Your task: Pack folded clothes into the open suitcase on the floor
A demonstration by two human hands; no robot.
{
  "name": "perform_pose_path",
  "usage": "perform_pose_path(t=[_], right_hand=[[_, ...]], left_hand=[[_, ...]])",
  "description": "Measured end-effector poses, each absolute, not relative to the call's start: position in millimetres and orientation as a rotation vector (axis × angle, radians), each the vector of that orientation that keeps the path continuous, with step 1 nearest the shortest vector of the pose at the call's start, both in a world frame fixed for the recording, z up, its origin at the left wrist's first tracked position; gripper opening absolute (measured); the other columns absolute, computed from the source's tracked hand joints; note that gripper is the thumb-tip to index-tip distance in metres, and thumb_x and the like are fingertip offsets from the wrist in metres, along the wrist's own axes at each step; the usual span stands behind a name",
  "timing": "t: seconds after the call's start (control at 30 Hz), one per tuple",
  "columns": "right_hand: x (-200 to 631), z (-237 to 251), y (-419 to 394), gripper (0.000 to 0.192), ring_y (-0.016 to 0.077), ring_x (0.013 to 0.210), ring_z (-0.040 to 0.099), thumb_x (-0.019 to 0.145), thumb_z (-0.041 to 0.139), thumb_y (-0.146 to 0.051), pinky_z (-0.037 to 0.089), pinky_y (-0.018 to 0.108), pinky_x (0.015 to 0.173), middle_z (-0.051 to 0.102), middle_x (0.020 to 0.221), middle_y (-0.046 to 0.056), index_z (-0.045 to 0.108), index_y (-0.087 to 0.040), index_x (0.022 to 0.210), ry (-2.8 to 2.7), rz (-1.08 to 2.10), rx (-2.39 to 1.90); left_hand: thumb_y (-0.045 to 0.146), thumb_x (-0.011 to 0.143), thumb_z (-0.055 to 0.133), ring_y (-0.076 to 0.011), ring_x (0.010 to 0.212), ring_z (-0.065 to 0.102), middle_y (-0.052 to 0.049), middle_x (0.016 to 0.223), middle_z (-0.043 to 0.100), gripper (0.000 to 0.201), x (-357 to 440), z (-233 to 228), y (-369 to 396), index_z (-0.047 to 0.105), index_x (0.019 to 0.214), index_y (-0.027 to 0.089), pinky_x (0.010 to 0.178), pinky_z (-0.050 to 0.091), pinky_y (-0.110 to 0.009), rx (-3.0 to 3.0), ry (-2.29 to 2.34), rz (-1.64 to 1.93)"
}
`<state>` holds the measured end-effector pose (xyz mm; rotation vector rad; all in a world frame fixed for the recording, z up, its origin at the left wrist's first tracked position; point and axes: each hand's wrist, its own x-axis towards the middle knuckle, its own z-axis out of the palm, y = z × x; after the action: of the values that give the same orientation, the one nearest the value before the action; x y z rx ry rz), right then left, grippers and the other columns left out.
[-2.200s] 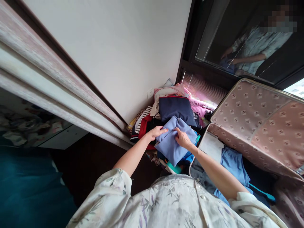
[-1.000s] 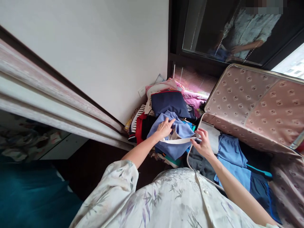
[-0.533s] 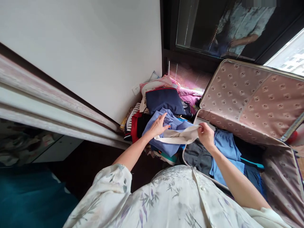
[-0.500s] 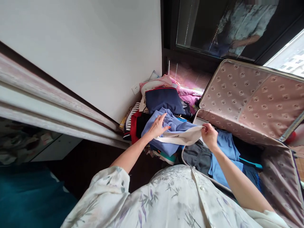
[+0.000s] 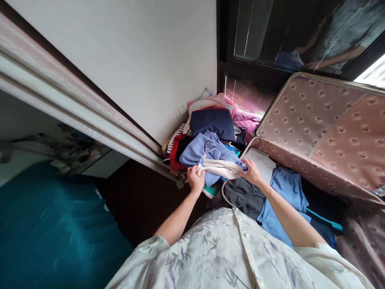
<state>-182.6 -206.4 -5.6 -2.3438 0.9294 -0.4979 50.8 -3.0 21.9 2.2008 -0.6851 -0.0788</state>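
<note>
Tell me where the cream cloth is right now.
The cream cloth is stretched between both hands atop the clothes pile, just left of the open suitcase.

The cream garment (image 5: 221, 168) and the periwinkle top (image 5: 207, 152) are soft, matt cloth, creased in loose folds. The suitcase lid (image 5: 327, 128) is lined with a faintly sheened pink patterned fabric. The wall (image 5: 144, 68) is smooth and matt, the window glass (image 5: 285, 36) glossy and reflective.

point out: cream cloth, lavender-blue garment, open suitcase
cream cloth (image 5: 222, 169), head view, middle of the fold stretched between both hands
lavender-blue garment (image 5: 197, 151), head view, its bunched left part
open suitcase (image 5: 325, 120), head view, patterned lining of raised lid
</note>
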Motion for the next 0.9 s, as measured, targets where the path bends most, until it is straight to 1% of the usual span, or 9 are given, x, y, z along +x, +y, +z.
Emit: perform_pose_path(t=[0.07, 0.17, 0.23, 0.4, 0.5, 0.57, 0.7, 0.8, 0.9], right_hand=[[-178, -7, -204, 0.055, 0.0298, 0.104, 0.058, 0.073, 0.066, -0.024, 0.049, 0.042, 0.089, 0.067, 0.116, 0.013, 0.064, -0.020, 0.128, 0.887, -0.369, -2.489], [-181, -10, -209, 0.035, 0.0278, 0.097, 0.059, 0.084, 0.054, -0.018, 0.048, 0.038, 0.086, 0.069, 0.102, 0.012, 0.070, -0.021, 0.116, 0.949, -0.348, -2.515], [-187, -9, -220, 0.031, 0.0265, 0.092, 0.060, 0.089, 0.048, -0.019, 0.048, 0.036, 0.081, 0.068, 0.098, 0.012, 0.072, -0.020, 0.107, 0.994, -0.443, -2.466], [-207, -3, -252, 0.034, 0.0216, 0.078, 0.058, 0.078, 0.046, -0.014, 0.049, 0.033, 0.073, 0.066, 0.093, 0.009, 0.073, -0.019, 0.099, 0.847, -0.604, -2.374], [-220, -5, -256, 0.032, 0.0198, 0.073, 0.057, 0.075, 0.046, -0.013, 0.049, 0.032, 0.071, 0.064, 0.089, 0.008, 0.072, -0.020, 0.093, 0.721, -0.631, -2.327], [-227, -9, -254, 0.028, 0.0195, 0.071, 0.056, 0.076, 0.046, -0.014, 0.049, 0.032, 0.070, 0.063, 0.089, 0.007, 0.070, -0.021, 0.090, 0.734, -0.682, -2.282], [-228, -16, -251, 0.023, 0.0192, 0.068, 0.055, 0.078, 0.047, -0.018, 0.049, 0.034, 0.072, 0.063, 0.086, 0.006, 0.068, -0.022, 0.086, 0.817, -0.762, -2.191], [-221, -16, -254, 0.024, 0.0194, 0.069, 0.056, 0.079, 0.047, -0.021, 0.049, 0.035, 0.074, 0.065, 0.087, 0.007, 0.069, -0.021, 0.088, 0.836, -0.792, -2.128], [-215, -14, -260, 0.023, 0.0200, 0.071, 0.058, 0.079, 0.049, -0.025, 0.049, 0.034, 0.073, 0.069, 0.087, 0.007, 0.070, -0.022, 0.088, 0.850, -0.802, -2.026]], left_hand=[[0.014, 0.084, 0.064, -0.0251, 0.101, 0.065, -0.009, 0.103, 0.061, 0.019, 43, 36, -7, 0.064, 0.102, 0.021, 0.095, 0.056, -0.042, 2.260, -0.702, -0.050], [0.011, 0.087, 0.057, -0.0230, 0.102, 0.064, -0.009, 0.104, 0.061, 0.019, 14, 60, 1, 0.065, 0.101, 0.021, 0.094, 0.055, -0.038, 2.171, -0.964, -0.090], [0.011, 0.088, 0.056, -0.0224, 0.106, 0.062, -0.009, 0.107, 0.062, 0.019, -12, 71, 11, 0.066, 0.100, 0.021, 0.096, 0.053, -0.036, 2.016, -1.300, -0.209], [0.017, 0.080, 0.072, -0.0239, 0.101, 0.062, -0.008, 0.107, 0.064, 0.020, -57, 71, 24, 0.072, 0.099, 0.023, 0.093, 0.053, -0.036, 1.694, -2.018, -0.786], [0.023, 0.080, 0.076, -0.0185, 0.084, 0.064, -0.005, 0.097, 0.063, 0.016, -62, 63, 21, 0.073, 0.096, 0.022, 0.084, 0.055, -0.032, 1.689, -1.900, -0.983], [0.025, 0.083, 0.075, -0.0183, 0.087, 0.064, -0.006, 0.105, 0.062, 0.025, -61, 59, 17, 0.071, 0.108, 0.022, 0.089, 0.055, -0.033, 1.840, -1.619, -0.817], [0.029, 0.072, 0.087, -0.0316, 0.121, 0.056, -0.012, 0.131, 0.051, 0.071, -60, 53, 5, 0.059, 0.137, 0.022, 0.108, 0.048, -0.049, 2.199, -1.258, -0.402], [0.026, 0.066, 0.092, -0.0392, 0.124, 0.052, -0.015, 0.142, 0.044, 0.069, -67, 47, -3, 0.065, 0.129, 0.024, 0.107, 0.048, -0.055, 2.299, -1.405, -0.421], [0.026, 0.076, 0.085, -0.0408, 0.126, 0.050, -0.017, 0.150, 0.038, 0.071, -74, 45, -15, 0.058, 0.141, 0.026, 0.108, 0.044, -0.057, 2.327, -1.444, -0.297]])
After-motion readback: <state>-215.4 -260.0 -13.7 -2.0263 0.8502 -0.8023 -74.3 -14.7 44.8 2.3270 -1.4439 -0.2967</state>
